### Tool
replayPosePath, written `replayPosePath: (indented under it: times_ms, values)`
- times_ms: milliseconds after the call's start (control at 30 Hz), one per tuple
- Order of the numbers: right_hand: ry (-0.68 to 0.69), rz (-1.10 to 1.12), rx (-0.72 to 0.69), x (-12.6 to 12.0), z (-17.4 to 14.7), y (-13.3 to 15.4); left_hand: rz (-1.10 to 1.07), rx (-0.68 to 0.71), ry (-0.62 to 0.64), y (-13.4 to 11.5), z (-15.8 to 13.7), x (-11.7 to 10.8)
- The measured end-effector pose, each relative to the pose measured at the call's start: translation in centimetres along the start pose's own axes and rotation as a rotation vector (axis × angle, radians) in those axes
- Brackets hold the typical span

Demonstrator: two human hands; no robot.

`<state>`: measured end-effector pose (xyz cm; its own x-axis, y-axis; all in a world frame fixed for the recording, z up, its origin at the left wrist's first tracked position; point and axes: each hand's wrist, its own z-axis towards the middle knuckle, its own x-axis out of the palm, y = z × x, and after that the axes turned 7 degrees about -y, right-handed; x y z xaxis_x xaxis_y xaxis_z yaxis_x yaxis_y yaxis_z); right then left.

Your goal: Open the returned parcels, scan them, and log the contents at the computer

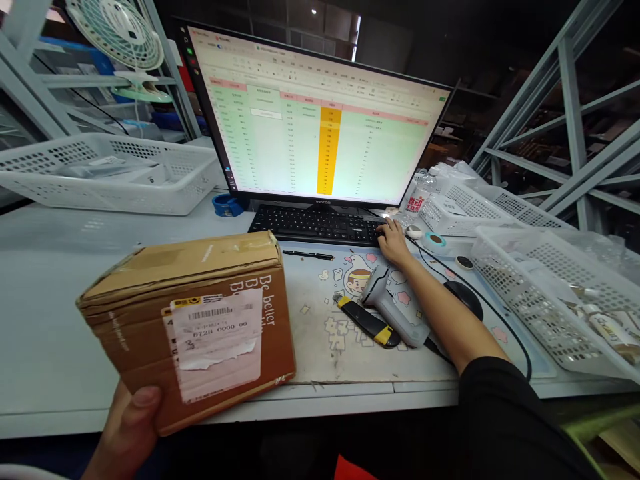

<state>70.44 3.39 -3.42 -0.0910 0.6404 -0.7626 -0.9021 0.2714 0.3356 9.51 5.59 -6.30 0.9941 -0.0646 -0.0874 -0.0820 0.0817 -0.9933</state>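
Observation:
My left hand grips the lower left corner of a brown cardboard box, thumb on the front face. The box is tilted at the table's front edge, and a torn white shipping label with a barcode faces me. My right hand rests with fingers spread on the number pad of a black keyboard. Below that arm lie a grey barcode scanner and a black and yellow utility knife. A black mouse is partly hidden by the forearm.
Behind the keyboard stands a monitor showing a spreadsheet. White plastic baskets stand at left and right. A pen lies on the printed desk mat. Rolls of tape and a bottle are at the right.

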Motion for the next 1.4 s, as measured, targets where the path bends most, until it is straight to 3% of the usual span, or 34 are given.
replayPosePath:
  times_ms: [67,133,400,600,933,1167,1400]
  values:
    - [0.010,0.013,-0.046,0.2,0.1,0.6,-0.046,-0.077,-0.127,-0.9,-0.8,1.2]
    - [-0.005,0.028,-0.083,0.1,0.1,0.7,-0.072,-0.082,-0.167,-1.7,-1.3,2.0]
    - [-0.214,0.063,-0.118,-0.4,-2.8,-3.3,-0.154,0.079,-0.080,-4.5,-1.7,3.0]
    - [-0.254,0.057,-0.150,0.8,-3.2,-4.3,-0.206,0.142,-0.043,-3.6,-1.3,3.0]
    - [-0.105,0.019,-0.183,-0.5,-3.9,-4.7,-0.231,0.338,0.118,-1.9,0.1,2.8]
    - [-0.150,-0.045,-0.282,-0.4,-3.5,-5.4,-0.292,0.349,0.143,-2.5,-0.3,3.3]
    - [-0.171,-0.040,-0.282,-0.4,-3.7,-5.1,-0.310,0.331,0.161,-2.4,-0.3,3.3]
